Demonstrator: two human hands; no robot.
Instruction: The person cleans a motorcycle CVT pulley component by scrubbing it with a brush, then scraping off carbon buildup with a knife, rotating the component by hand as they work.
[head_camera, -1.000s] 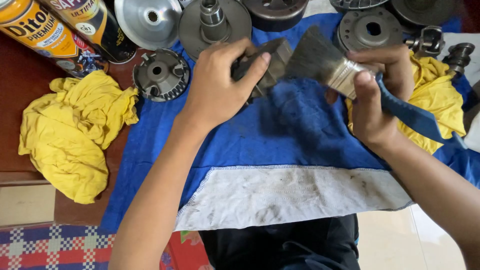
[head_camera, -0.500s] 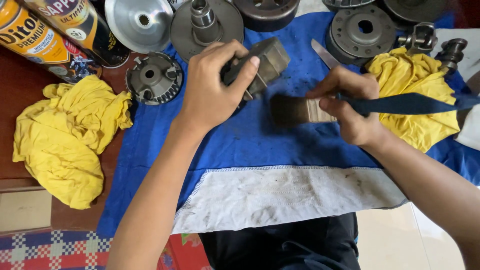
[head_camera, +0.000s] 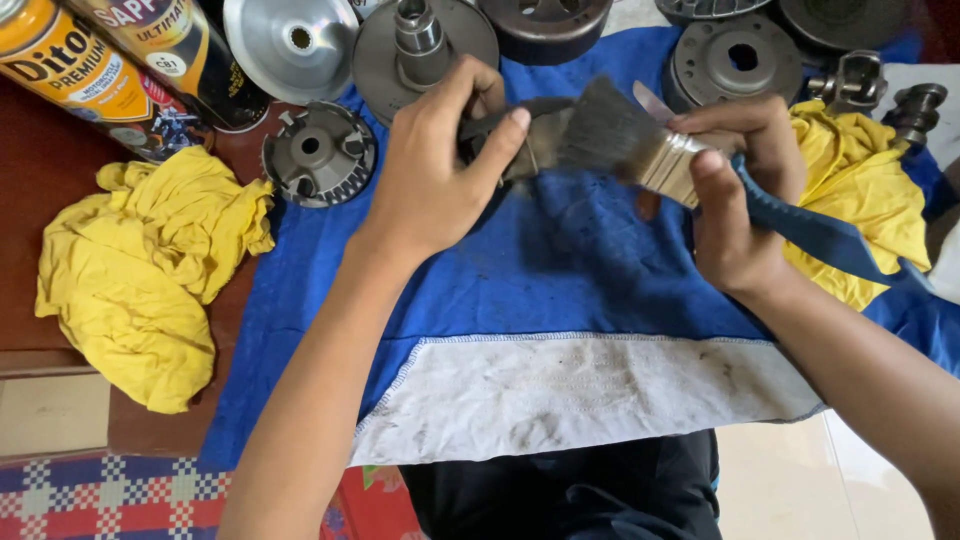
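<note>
My left hand (head_camera: 435, 165) grips a dark grey metal part (head_camera: 530, 135) and holds it just above the blue cloth (head_camera: 560, 270). My right hand (head_camera: 735, 195) grips a wide paintbrush (head_camera: 630, 140) with a blue handle and a metal ferrule. The dark bristles press against the right side of the metal part. My fingers hide most of the part.
Round metal engine parts (head_camera: 320, 152) and discs (head_camera: 425, 40) lie along the far edge of the cloth. Two spray cans (head_camera: 90, 70) lie at the top left. A yellow rag (head_camera: 140, 260) sits on the left, another yellow rag (head_camera: 860, 190) on the right.
The brush was down by the cloth with its bristles pointing left half a second ago. It has swung up against the metal part, as it was one second ago. The left hand has turned the part.
</note>
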